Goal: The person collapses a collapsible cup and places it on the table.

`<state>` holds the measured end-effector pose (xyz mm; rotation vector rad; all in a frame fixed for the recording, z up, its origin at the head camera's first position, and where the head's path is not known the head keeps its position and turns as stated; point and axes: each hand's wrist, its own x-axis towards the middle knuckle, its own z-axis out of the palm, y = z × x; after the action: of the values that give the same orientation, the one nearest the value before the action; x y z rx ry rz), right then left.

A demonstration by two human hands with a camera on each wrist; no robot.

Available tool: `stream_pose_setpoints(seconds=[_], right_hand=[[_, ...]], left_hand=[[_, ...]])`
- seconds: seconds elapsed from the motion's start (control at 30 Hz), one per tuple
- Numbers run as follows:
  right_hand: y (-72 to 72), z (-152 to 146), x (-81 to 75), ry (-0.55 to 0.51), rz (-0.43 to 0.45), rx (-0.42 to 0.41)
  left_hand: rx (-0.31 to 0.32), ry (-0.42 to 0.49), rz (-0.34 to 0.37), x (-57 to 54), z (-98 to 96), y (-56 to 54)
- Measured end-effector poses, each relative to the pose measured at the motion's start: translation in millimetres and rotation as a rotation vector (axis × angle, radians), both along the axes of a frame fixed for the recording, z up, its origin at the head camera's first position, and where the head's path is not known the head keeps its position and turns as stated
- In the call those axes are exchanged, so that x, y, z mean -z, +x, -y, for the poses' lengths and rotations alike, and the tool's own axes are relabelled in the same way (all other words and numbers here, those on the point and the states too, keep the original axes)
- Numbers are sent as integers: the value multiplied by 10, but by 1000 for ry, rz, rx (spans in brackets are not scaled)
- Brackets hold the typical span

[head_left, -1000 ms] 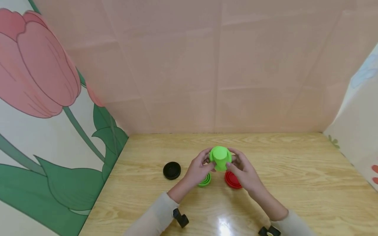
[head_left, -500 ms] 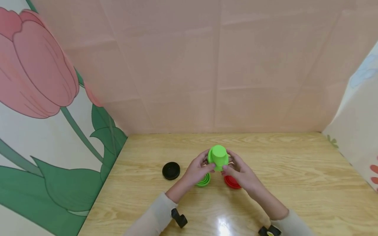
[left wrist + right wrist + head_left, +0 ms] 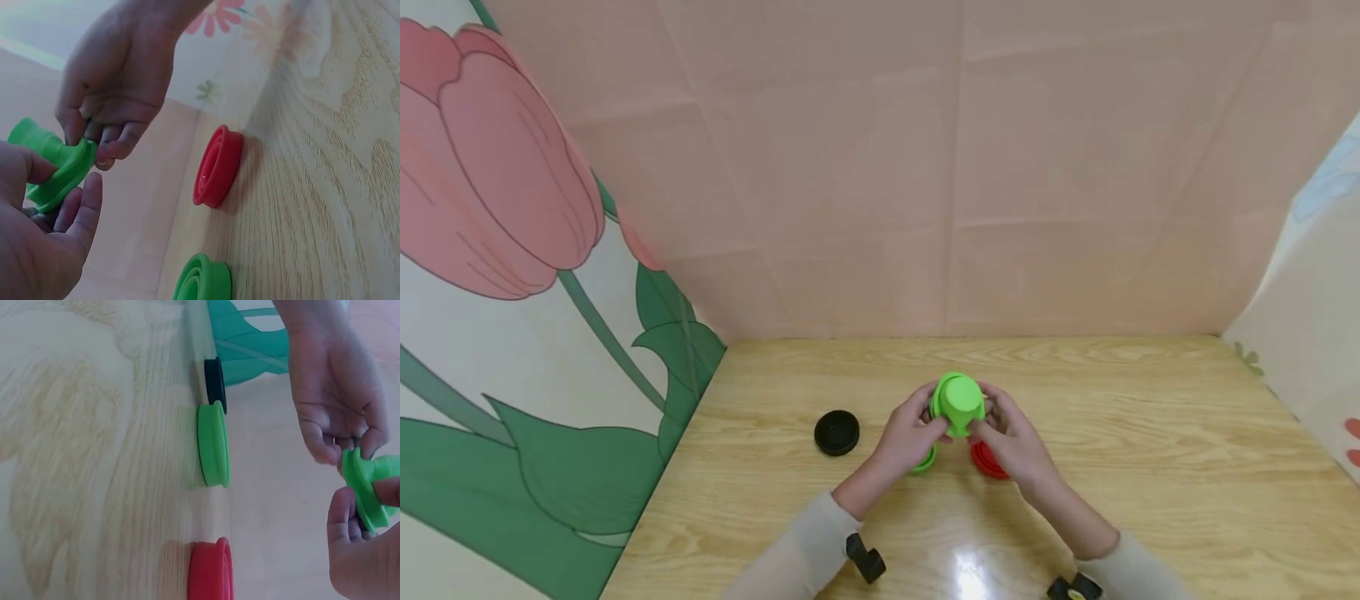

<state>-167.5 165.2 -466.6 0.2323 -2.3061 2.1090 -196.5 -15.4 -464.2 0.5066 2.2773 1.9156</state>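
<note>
A bright green collapsible cup (image 3: 961, 400) is held up over the table between both hands, its narrow end popped out beyond a wide folded rim. My left hand (image 3: 910, 435) pinches the rim from the left, with the thumb on the near side and fingers behind. On the other side my right hand (image 3: 1017, 437) pinches it the same way. In the left wrist view the cup (image 3: 59, 162) tilts, its narrow end pointing away from the table. Below the hands lie a second green cup (image 3: 214, 445), folded flat, and a red cup (image 3: 219, 165), also flat; the hands partly cover both in the head view.
A round black folded cup (image 3: 837, 433) lies on the wooden table (image 3: 1150, 450) to the left of the hands. A pinkish cloth (image 3: 955, 167) hangs behind the table. A tulip-printed panel (image 3: 512, 250) borders the left side.
The green cup has shifted slightly and tilted, its narrow end now facing the head camera more. My left hand has edged right, hiding more of the flat green cup.
</note>
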Motion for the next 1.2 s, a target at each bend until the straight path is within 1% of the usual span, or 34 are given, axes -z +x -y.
stream_pose_setpoints(seconds=[0.13, 0.23, 0.37, 0.47, 0.63, 0.77, 0.83, 0.97, 1.1, 1.2], right_hand=[[-11, 37, -5, 30, 38, 54], [-7, 75, -15, 46, 84, 99], [8, 100, -33, 36, 127, 98], [11, 63, -37, 18, 159, 42], [9, -31, -38, -51, 224, -48], [10, -101, -51, -111, 231, -138], [13, -132, -57, -130, 230, -185], [11, -181, -66, -159, 220, -265], [-5, -222, -61, -275, 166, -360], [-15, -256, -52, -342, 125, -386]], left_hand=[[-3, -10, 27, 7, -11, -6], [3, -20, 30, 22, -13, -6], [9, -17, 23, 51, -6, -4], [29, 21, 44, 52, 14, -9], [129, 115, 118, 20, 98, -22], [204, 157, 179, 10, 197, -39], [231, 179, 199, 17, 243, -52], [298, 217, 210, 35, 301, -72], [365, 222, 201, 33, 333, -78], [391, 212, 207, 17, 361, -75]])
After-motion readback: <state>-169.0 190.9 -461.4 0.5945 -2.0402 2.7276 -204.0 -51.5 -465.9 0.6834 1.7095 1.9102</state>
